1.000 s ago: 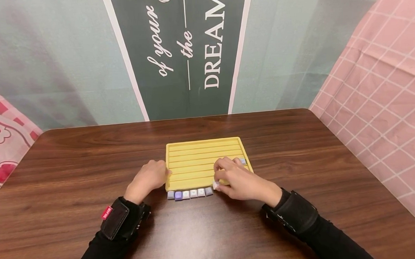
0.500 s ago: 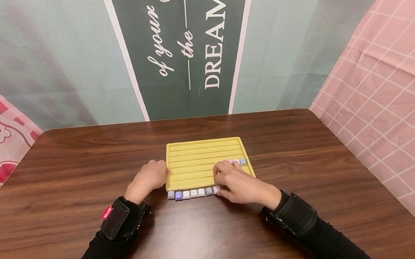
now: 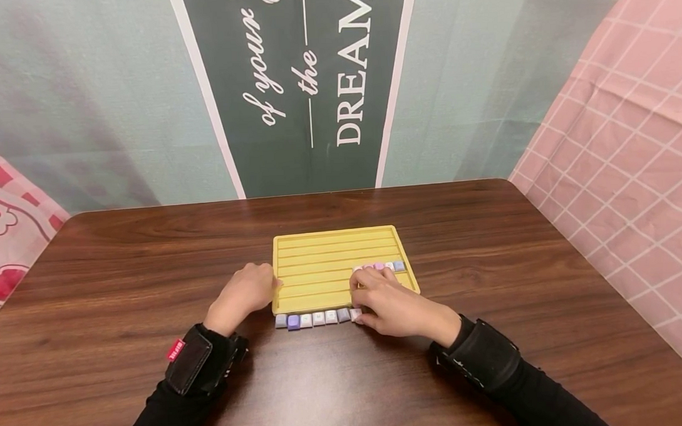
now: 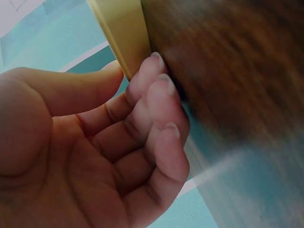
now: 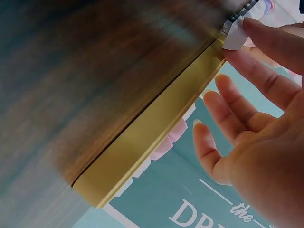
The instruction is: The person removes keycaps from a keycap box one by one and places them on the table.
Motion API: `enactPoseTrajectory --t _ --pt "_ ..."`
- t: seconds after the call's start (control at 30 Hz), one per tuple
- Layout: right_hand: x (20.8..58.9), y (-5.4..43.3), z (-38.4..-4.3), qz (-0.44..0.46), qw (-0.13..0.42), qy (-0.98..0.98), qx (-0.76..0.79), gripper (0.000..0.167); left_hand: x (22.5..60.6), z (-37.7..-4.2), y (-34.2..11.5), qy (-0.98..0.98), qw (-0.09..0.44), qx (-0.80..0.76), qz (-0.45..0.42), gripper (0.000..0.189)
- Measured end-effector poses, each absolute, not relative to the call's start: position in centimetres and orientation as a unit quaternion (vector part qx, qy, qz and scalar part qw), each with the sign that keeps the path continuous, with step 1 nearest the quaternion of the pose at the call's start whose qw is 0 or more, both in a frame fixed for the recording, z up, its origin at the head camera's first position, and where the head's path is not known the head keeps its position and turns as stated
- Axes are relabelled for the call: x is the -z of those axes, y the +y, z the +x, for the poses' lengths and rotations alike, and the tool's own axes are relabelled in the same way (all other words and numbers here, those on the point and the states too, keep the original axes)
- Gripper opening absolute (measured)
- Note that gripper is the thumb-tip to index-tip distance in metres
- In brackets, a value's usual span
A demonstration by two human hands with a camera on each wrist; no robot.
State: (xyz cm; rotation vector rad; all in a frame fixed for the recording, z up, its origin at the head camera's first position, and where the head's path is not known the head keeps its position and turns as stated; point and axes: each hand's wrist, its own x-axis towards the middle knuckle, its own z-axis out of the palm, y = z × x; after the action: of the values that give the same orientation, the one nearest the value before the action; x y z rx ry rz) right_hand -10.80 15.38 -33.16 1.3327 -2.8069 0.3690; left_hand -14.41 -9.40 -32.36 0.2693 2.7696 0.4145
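A shallow yellow tray (image 3: 314,264) with ridged rows lies on the table. My left hand (image 3: 248,289) holds its left edge; the left wrist view shows the thumb on the tray's rim (image 4: 124,35) and the other fingers curled against its side. Along the near edge runs a row of keycaps (image 3: 319,318) in white, grey and purple. My right hand (image 3: 400,302) pinches a whitish keycap (image 5: 235,34) at the right end of that row, between thumb and index finger. Its other fingers spread over the tray. Pink, white and bluish keycaps (image 3: 389,266) sit in one tray row, partly hidden.
The dark wooden table (image 3: 151,263) extends around the tray. Behind it hangs a pale backdrop (image 3: 456,108) with a lettered dark panel (image 3: 316,157). Pink checked cloth (image 3: 626,134) borders the right side, and a pink patterned cloth (image 3: 8,224) the left.
My right hand has lowered the whitish keycap from a raised position down into line with the front row. More keycaps in the tray have come into sight. The left hand has stayed put.
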Motion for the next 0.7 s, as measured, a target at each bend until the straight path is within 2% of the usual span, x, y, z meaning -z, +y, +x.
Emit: enactPoseTrajectory --t 0.3,0.7 --pt "33.27 15.38 -10.86 0.427 0.015 -0.898 -0.110 0.019 32.31 -14.35 -9.48 0.975 0.144 -0.131 0.112 0.022" --pt "33.28 15.25 -10.93 0.423 0.027 -0.900 -0.106 0.020 32.25 -14.41 -9.52 0.972 0.158 -0.138 0.104 0.023"
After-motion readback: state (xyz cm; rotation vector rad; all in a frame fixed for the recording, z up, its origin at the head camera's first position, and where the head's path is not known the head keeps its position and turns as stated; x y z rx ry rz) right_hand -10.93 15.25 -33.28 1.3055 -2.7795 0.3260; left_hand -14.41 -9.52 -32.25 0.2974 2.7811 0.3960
